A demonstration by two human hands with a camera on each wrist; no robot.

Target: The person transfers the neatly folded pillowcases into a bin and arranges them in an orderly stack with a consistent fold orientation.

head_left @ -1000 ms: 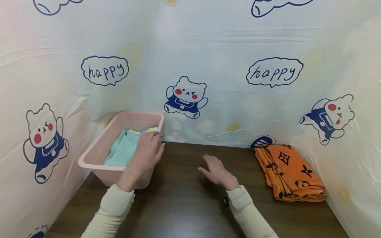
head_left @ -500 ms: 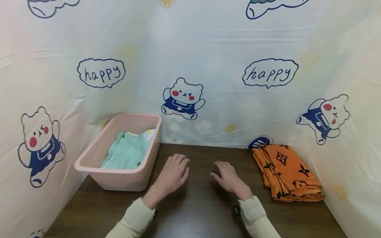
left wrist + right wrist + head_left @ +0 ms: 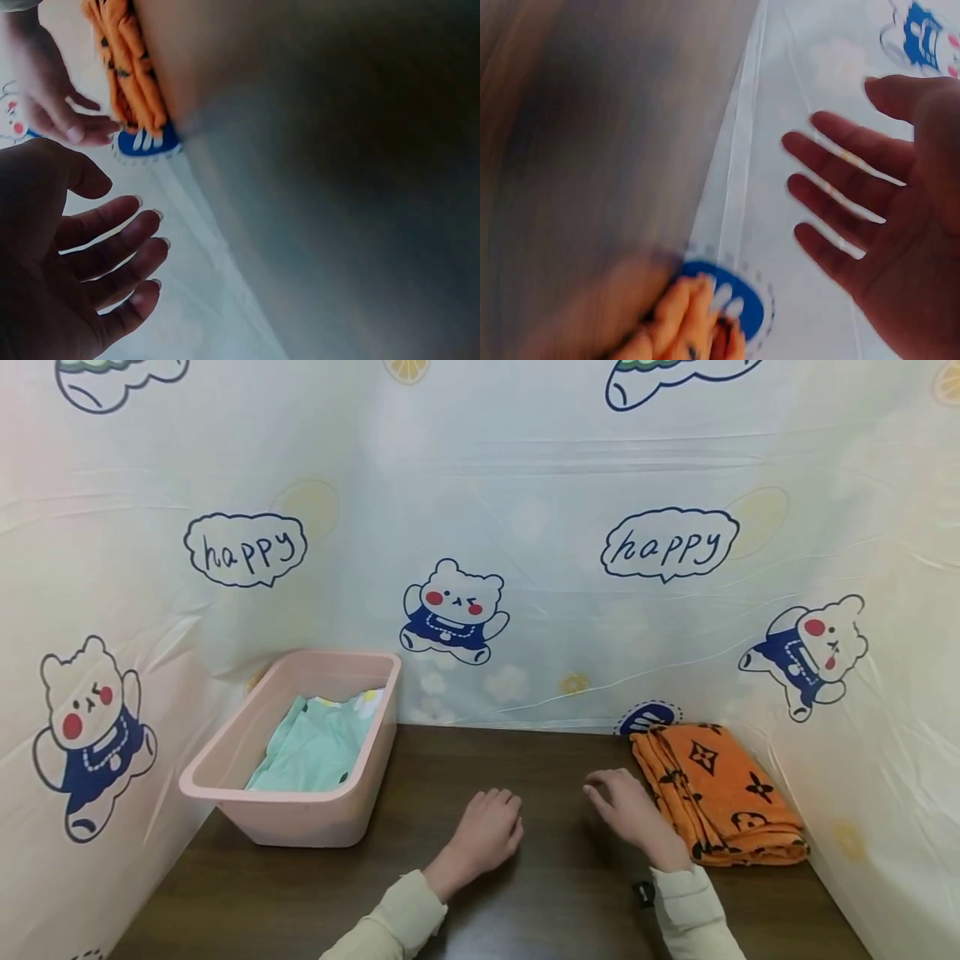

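Observation:
My left hand (image 3: 486, 833) hovers over the middle of the dark table, its fingers loosely bent and holding nothing. In the left wrist view the fingers (image 3: 124, 244) are spread and relaxed. My right hand (image 3: 630, 806) is just left of a folded orange cloth (image 3: 723, 793) with black motifs, which looks like a towel. Nothing is in its grasp; the right wrist view shows its fingers (image 3: 847, 161) extended and apart. A pink plastic basin (image 3: 300, 818) stands at the left, with folded mint-green fabric (image 3: 311, 747) inside.
A dark wooden table (image 3: 465, 747) reaches back to a pale printed curtain (image 3: 540, 635) with bear figures, which also closes in both sides. The basin sits near the left curtain, the orange cloth near the right one.
My left hand has moved from over the basin's right rim to the right and nearer, over the table. The right hand has shifted right, toward the orange cloth. The view has turned slightly.

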